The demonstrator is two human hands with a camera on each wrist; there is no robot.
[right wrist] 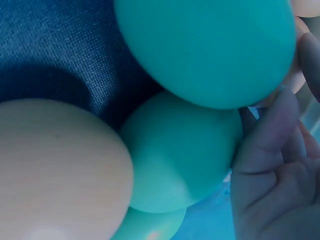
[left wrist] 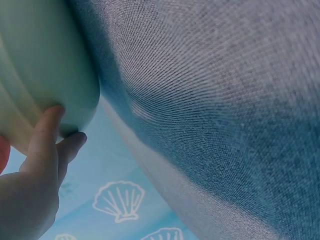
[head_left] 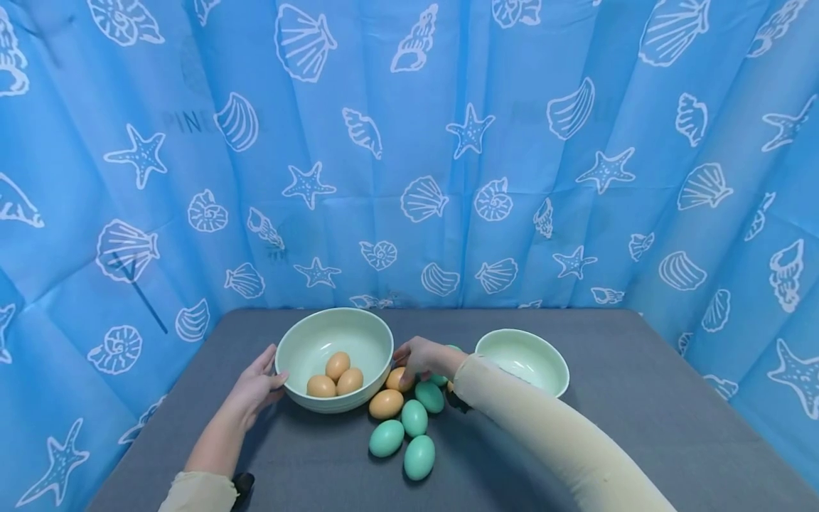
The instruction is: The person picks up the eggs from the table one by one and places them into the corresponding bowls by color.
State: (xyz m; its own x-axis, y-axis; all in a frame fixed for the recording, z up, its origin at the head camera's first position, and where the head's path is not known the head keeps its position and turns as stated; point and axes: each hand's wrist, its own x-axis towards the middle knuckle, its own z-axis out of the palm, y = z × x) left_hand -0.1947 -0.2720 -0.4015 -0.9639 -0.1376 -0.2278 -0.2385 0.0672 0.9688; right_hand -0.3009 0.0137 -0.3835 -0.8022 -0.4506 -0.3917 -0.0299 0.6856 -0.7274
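Best squeezed lightly, a brown egg [head_left: 394, 381] is pinched by the right hand [head_left: 424, 357], the larger bowl [head_left: 328, 403] gripped by the left hand [head_left: 253, 390].

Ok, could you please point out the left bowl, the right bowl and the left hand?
Left bowl [head_left: 370, 346]: head view, bare inner wall.
Right bowl [head_left: 534, 358]: head view, bare inner wall.
Left hand [head_left: 256, 387]: head view, middle of the hand.
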